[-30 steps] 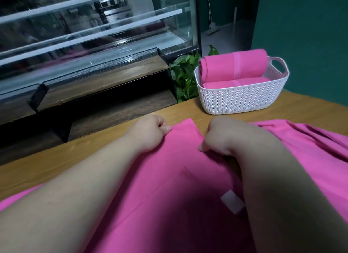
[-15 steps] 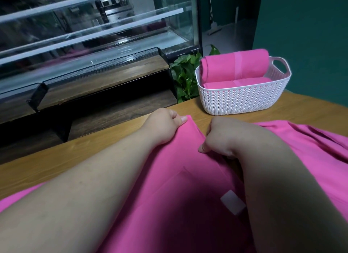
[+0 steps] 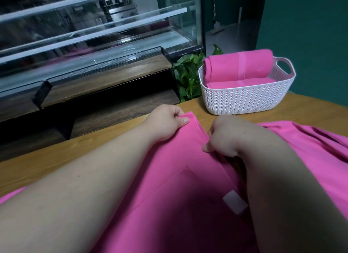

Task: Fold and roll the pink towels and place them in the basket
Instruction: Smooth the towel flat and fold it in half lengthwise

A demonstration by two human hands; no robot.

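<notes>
A folded pink towel (image 3: 180,168) lies on the wooden table (image 3: 56,158) in front of me, a white label (image 3: 235,204) near its right edge. My left hand (image 3: 165,123) pinches the towel's far corner between thumb and fingers. My right hand (image 3: 226,138) grips the towel's far right edge, fingers curled over it. At the back right stands a white woven basket (image 3: 244,100) holding two rolled pink towels (image 3: 239,66), one stacked on the other.
More loose pink cloth (image 3: 310,149) is bunched on the table to the right. A green leafy plant (image 3: 188,74) sits just left of the basket, behind the table's far edge. A glass display case (image 3: 84,36) with a dark wooden shelf runs along the back.
My left hand has slid right and away along the towel's far edge to its corner. The right hand has stayed in place on the edge.
</notes>
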